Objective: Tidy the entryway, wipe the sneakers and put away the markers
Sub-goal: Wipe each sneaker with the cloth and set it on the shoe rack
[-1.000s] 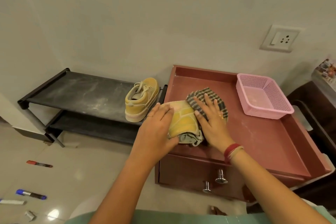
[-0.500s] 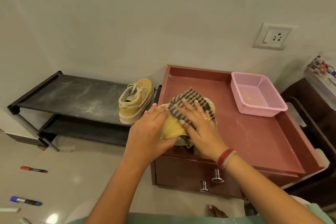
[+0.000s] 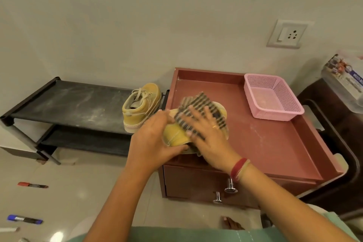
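2 yellow sneakers: one (image 3: 176,135) clamped in the left hand (image 3: 155,143), the other (image 3: 141,106) just left of that grip on the 1 black rack (image 3: 74,104). 1 striped cloth (image 3: 198,108) under the flat right hand (image 3: 208,135), 1 pink basket (image 3: 273,97) right of it. 3 markers well below-left of the grip: red (image 3: 32,185), blue (image 3: 24,219), white (image 3: 8,229).

A home entryway is shown. A low black shoe rack (image 3: 78,108) with a sneaker (image 3: 141,107) on it is set against a plain wall, left of centre, beside a reddish drawer cabinet (image 3: 275,143). A wall socket (image 3: 287,34) is seen upper right, and a tiled floor (image 3: 59,192) lower left.
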The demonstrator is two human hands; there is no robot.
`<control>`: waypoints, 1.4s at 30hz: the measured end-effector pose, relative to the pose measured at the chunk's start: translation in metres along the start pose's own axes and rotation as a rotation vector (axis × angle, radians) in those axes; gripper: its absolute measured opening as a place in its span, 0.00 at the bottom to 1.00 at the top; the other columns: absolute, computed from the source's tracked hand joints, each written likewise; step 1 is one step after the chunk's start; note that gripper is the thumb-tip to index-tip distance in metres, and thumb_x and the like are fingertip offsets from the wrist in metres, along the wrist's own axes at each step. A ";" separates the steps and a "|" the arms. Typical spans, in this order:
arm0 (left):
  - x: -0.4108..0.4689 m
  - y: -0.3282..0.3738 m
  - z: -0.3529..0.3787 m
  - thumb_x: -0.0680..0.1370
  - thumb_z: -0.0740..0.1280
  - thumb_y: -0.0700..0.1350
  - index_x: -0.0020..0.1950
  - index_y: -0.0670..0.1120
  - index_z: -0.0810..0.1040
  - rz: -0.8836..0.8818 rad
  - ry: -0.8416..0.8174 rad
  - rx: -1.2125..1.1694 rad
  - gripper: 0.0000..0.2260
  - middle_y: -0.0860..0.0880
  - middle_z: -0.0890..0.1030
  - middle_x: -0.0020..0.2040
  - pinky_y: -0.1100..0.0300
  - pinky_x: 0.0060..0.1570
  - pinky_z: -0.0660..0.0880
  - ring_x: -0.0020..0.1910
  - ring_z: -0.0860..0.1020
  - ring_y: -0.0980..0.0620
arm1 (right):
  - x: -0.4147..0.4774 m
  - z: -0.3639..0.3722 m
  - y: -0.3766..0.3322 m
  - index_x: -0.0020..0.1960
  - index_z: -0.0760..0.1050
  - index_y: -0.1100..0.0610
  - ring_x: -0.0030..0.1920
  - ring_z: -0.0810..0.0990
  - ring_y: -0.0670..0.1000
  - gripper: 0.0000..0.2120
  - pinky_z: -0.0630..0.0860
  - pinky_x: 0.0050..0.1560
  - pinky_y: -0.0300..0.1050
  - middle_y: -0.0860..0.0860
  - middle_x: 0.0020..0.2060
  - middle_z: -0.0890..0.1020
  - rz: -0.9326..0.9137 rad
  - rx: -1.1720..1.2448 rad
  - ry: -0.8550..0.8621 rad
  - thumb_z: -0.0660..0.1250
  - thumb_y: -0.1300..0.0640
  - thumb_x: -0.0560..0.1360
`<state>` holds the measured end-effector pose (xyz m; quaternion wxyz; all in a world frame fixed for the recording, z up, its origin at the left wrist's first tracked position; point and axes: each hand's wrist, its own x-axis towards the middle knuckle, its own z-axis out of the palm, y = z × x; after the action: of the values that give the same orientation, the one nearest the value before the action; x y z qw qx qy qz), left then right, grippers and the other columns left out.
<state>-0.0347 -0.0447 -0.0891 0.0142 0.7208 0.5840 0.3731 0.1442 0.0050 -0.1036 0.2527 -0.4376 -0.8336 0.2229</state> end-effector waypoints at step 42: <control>0.003 -0.008 -0.003 0.65 0.69 0.63 0.59 0.48 0.75 0.011 -0.062 -0.084 0.28 0.54 0.77 0.59 0.61 0.60 0.70 0.63 0.69 0.60 | 0.020 -0.013 0.015 0.71 0.54 0.34 0.76 0.42 0.51 0.22 0.46 0.73 0.62 0.41 0.75 0.47 0.228 -0.017 0.072 0.50 0.38 0.78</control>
<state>-0.0427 -0.0415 -0.0887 0.0606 0.7339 0.5632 0.3748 0.1513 0.0313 -0.0982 0.2518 -0.5396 -0.7705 0.2273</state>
